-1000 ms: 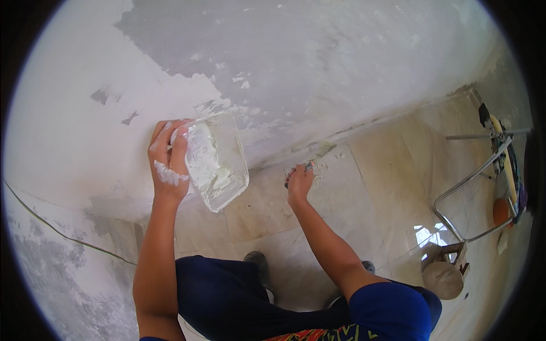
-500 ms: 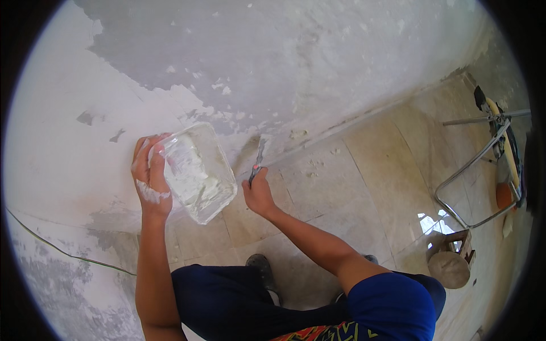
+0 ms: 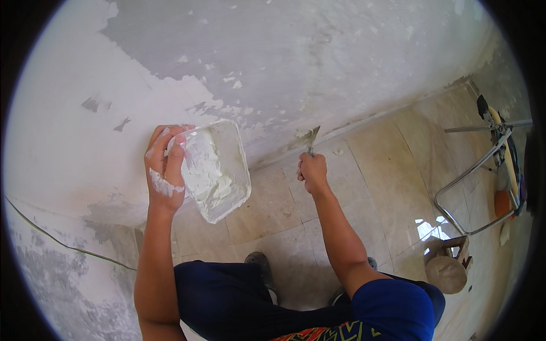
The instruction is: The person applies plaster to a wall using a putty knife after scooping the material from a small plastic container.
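My left hand (image 3: 166, 165), smeared with white paste, grips the left side of a clear plastic tub (image 3: 243, 165). Thick white putty (image 3: 206, 173) covers much of the tub's bottom and is smeared along its walls. To the right of the tub, my right hand (image 3: 312, 171) is closed round the handle of a putty knife (image 3: 312, 138). The knife's blade points up and away, at the foot of the wall (image 3: 273, 62); whether it touches the wall I cannot tell. White coating covers the wall's left part, and bare grey shows in the middle with ragged white flecks.
A tiled floor (image 3: 375, 182) meets the wall along a slanting line. At the right stand a metal-framed chair (image 3: 455, 213) and a small round-topped stool (image 3: 447, 275). An orange container (image 3: 503, 203) is behind the chair frame. A thin cable (image 3: 68, 245) runs along the lower left.
My right hand has moved to the right and slightly up with the putty knife, away from the tub. The blade now shows its flat side. The tub has shifted slightly right.
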Demonstrator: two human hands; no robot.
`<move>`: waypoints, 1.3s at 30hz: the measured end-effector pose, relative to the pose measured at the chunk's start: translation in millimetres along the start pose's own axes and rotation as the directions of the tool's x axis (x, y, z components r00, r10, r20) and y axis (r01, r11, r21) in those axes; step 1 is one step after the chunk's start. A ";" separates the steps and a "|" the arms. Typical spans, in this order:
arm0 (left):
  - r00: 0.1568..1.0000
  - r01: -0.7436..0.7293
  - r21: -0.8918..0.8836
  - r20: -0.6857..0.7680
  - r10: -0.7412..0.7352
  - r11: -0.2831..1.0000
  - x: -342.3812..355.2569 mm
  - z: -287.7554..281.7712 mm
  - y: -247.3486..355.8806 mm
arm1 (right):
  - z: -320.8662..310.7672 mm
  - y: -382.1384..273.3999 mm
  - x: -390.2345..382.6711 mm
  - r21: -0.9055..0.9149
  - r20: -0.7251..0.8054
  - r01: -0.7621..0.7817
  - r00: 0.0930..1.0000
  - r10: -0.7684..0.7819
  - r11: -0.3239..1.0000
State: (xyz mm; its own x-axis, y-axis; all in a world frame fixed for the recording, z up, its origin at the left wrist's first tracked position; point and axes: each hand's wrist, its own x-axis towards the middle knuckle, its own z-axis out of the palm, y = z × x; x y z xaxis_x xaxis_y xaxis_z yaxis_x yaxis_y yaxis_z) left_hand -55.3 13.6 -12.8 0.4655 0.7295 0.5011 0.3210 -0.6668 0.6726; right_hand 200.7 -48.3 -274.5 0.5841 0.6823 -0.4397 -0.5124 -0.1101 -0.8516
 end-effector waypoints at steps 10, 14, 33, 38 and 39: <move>0.997 0.059 0.020 0.046 -0.059 0.998 3.3 6.6 8.7 | 56.3 -23.4 -101.7 0.148 0.158 -0.007 0.987 -0.017 0.989; 0.997 0.040 0.015 0.064 -0.041 0.999 4.5 15.9 12.6 | 53.9 -6.1 -100.0 0.244 -0.052 0.196 0.981 -0.189 0.950; 0.999 -0.042 -0.022 -0.034 0.041 0.999 1.7 -9.9 18.7 | 109.6 82.5 -105.7 -0.304 0.257 0.545 0.837 -0.484 0.781; 1.000 0.012 -0.063 0.013 -0.011 0.998 3.8 1.0 22.0 | 56.3 76.5 -72.3 -0.296 -0.070 0.386 0.904 -0.423 0.874; 1.000 0.009 -0.058 0.016 -0.008 0.998 4.6 3.3 22.5 | 45.4 68.7 -56.3 -0.335 -0.162 0.452 0.837 -0.523 0.827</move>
State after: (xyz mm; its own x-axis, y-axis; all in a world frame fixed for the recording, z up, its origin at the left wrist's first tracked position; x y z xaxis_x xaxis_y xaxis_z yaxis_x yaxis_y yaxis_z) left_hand -43.2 1.4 2.9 0.4759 0.7323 0.4871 0.2764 -0.6504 0.7075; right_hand 104.0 -61.4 -295.3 0.8586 0.5117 0.0310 0.0510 -0.0251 -0.9984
